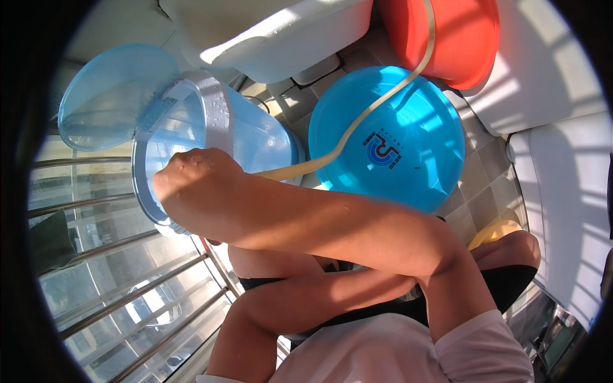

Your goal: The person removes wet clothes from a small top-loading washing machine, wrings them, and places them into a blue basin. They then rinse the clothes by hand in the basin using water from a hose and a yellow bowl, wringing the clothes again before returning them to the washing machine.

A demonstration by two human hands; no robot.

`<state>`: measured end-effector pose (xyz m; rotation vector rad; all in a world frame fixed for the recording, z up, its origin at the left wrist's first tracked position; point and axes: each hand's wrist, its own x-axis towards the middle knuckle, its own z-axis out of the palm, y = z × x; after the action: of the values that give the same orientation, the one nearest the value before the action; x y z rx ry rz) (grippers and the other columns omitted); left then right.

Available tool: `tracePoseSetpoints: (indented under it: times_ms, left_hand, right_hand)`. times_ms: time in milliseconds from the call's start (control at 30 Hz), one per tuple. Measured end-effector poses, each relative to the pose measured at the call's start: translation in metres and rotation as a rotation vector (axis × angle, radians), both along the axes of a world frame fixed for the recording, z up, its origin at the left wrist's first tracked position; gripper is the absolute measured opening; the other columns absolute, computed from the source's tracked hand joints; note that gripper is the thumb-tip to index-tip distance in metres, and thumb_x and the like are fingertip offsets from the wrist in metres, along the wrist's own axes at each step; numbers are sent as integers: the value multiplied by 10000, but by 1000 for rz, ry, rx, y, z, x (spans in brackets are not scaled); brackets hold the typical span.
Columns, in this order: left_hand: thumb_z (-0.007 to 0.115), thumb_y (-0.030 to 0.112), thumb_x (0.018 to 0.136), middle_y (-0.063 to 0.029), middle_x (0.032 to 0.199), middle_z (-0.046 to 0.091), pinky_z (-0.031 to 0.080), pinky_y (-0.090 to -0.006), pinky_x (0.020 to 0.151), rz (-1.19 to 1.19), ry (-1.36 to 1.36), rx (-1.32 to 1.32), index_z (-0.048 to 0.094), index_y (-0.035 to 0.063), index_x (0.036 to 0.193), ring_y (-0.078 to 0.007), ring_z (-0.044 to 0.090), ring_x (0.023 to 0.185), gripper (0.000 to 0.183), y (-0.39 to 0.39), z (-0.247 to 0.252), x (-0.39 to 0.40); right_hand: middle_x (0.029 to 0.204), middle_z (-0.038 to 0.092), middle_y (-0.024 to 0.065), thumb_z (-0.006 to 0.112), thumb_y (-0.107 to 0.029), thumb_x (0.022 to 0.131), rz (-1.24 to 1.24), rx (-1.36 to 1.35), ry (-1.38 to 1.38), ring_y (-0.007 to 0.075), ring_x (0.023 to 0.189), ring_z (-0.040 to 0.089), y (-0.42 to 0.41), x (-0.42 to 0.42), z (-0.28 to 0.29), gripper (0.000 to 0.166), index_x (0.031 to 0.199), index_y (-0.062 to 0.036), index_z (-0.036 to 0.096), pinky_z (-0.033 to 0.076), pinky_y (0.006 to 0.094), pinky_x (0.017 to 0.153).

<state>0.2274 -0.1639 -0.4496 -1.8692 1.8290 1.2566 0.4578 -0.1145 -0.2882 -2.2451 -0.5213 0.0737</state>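
Note:
My right hand (198,170) is curled over the mouth of a pale blue plastic bin (263,129), its back towards me. Its fingers are hidden, so what they hold does not show. A cream-coloured hose (354,125) runs down from the top of the view, across a bright blue plastic basin (407,172), and disappears behind my right wrist. The bin's translucent lid (117,95) stands raised, and water drops dot the broad band (218,105) by its mouth. My left forearm lies bent across my lap; the left hand is out of view, behind my right arm.
A red plastic basin (462,43) leans at the upper right, beside white panels (555,191). Above the bin hangs a white sink-like tub (306,43). Metal railings (139,297) line the left side. Grey tiles (483,201) cover the floor near a yellow object (495,232).

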Motion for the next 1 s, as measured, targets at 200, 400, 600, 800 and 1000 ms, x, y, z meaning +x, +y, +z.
tracePoseSetpoints:
  times_ms: [200, 400, 600, 800, 1000]
  left_hand:
    - [805, 329, 781, -171, 1399, 585, 352, -622, 1077, 42, 11, -5, 655, 74, 1325, -416, 526, 1296, 619, 11, 1, 2]
    - [804, 325, 783, -171, 1401, 584, 350, -621, 1079, 54, 23, -31, 654, 73, 1326, -416, 525, 1298, 617, 21, 4, 3]
    - [803, 322, 785, -172, 1403, 582, 348, -620, 1082, 58, 24, -50, 654, 73, 1327, -416, 524, 1299, 614, 32, 4, 3]
    - [801, 319, 788, -172, 1406, 581, 346, -620, 1084, 39, 11, -63, 653, 73, 1328, -416, 523, 1301, 612, 34, 7, -4]
    - [800, 316, 790, -172, 1408, 579, 344, -619, 1086, 44, 24, -60, 652, 73, 1329, -416, 522, 1303, 610, 33, 4, -18]
  right_hand:
    - [685, 691, 197, 694, -23, 680, -76, 141, -156, 318, 675, 723, 5, -6, -26, 46, 713, 9, 702, 588, 405, 593]
    - [741, 712, 166, 692, -44, 723, -150, 92, -241, 307, 744, 734, 15, -15, -31, 91, 796, -20, 740, 588, 403, 594]
    - [956, 744, 116, 708, -76, 781, -122, 54, -144, 276, 932, 726, 24, -23, -29, 130, 886, -72, 785, 589, 382, 698]
    - [968, 744, 113, 695, -65, 781, -78, 114, -68, 291, 912, 729, 12, -31, -22, 135, 876, -79, 791, 587, 379, 686]
    - [977, 758, 108, 698, -94, 813, -99, 46, 23, 276, 924, 734, 7, -33, -22, 158, 943, -89, 788, 590, 371, 717]
